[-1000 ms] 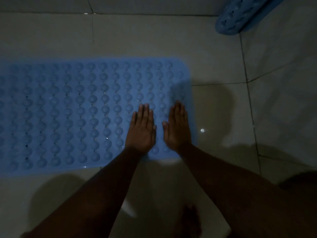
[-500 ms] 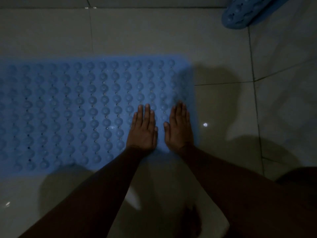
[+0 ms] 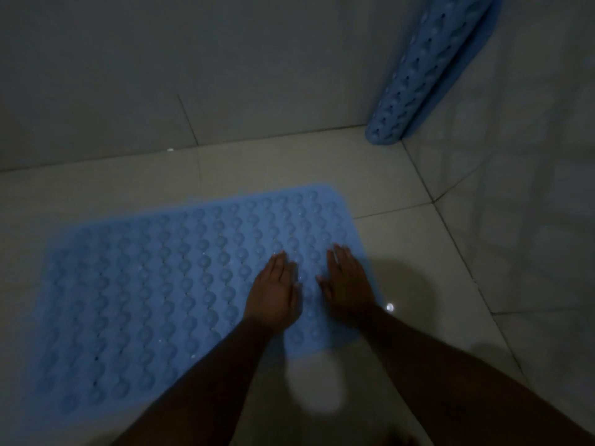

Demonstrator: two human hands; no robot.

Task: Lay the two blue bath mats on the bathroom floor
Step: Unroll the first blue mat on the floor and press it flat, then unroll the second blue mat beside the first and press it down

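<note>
One blue bath mat point(image 3: 154, 291) with rows of round bumps lies flat on the pale tiled floor, stretching from the centre to the left edge of the view. My left hand point(image 3: 273, 294) and my right hand point(image 3: 349, 284) rest palm down, side by side, on its right end, fingers together and holding nothing. The second blue bath mat point(image 3: 421, 69) stands folded on end in the far right corner, leaning against the wall, well beyond both hands.
A grey tiled wall point(image 3: 161, 75) rises just behind the flat mat. Another wall point(image 3: 531, 188) runs along the right. Bare floor tiles point(image 3: 418, 259) lie between the flat mat and the corner. The room is dim.
The view has tilted up, so the wall and the leaning mat now show far more. Both hands stay flat on the mat's right end, the right one angled slightly outward.
</note>
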